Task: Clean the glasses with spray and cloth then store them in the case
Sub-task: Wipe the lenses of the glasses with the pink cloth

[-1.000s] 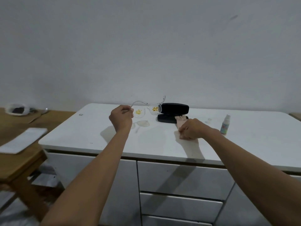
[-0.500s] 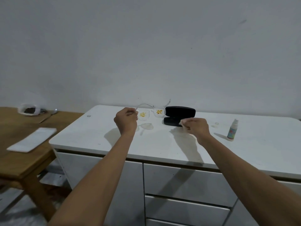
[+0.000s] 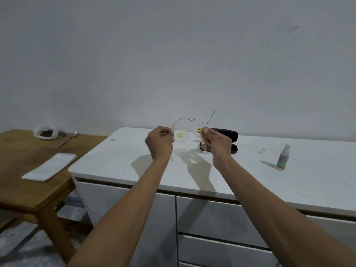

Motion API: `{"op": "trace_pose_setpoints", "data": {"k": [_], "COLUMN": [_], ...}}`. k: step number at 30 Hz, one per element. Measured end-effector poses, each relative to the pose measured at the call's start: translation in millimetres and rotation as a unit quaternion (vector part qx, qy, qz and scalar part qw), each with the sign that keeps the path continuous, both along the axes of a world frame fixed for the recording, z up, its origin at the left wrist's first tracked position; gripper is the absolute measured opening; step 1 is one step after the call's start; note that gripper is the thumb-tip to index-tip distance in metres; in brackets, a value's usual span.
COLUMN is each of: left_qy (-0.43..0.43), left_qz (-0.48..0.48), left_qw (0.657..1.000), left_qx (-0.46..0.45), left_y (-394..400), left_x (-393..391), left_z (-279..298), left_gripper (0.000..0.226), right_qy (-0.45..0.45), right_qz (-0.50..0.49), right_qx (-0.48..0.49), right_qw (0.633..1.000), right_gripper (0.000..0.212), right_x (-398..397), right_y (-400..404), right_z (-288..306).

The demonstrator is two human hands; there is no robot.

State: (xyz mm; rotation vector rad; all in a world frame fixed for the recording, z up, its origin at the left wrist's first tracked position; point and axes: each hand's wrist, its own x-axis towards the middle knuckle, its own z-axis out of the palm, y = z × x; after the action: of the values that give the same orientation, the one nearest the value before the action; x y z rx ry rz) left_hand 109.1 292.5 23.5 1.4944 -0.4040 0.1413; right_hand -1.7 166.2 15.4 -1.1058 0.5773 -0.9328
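- Left hand (image 3: 160, 142) is closed on one temple arm of the clear-framed glasses with yellow smears on both lenses (image 3: 182, 134), holding them up above the white cabinet top (image 3: 134, 162).
- Right hand (image 3: 215, 144) pinches a small pinkish cloth (image 3: 202, 138) against the right-side lens.
- Frame's long axis runs side to side between the hands, so the far smeared lens lies just left of the cloth.
- Black hard case (image 3: 230, 134) sits just behind the right hand; the small white spray bottle (image 3: 282, 158) stands well off to its right.
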Motion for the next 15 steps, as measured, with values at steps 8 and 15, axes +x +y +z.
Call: {"op": "trace_pose_setpoints", "data": {"k": [8, 15], "left_qy": [-0.027, -0.004], "left_qz": [-0.033, -0.032], "left_qw": [0.999, 0.999], "left_qx": [-0.005, -0.028], "left_y": [5, 7], "left_x": [-9, -11], "left_z": [8, 10], "left_gripper": [0.007, 0.014], "right_qy": [-0.017, -0.011], "right_qz": [-0.098, -0.104], "right_qx": [-0.043, -0.087], "right_qw": [0.994, 0.991], "right_gripper": [0.006, 0.020], "right_x": [9, 8], "right_y": [10, 10], "right_z": [2, 4]}}
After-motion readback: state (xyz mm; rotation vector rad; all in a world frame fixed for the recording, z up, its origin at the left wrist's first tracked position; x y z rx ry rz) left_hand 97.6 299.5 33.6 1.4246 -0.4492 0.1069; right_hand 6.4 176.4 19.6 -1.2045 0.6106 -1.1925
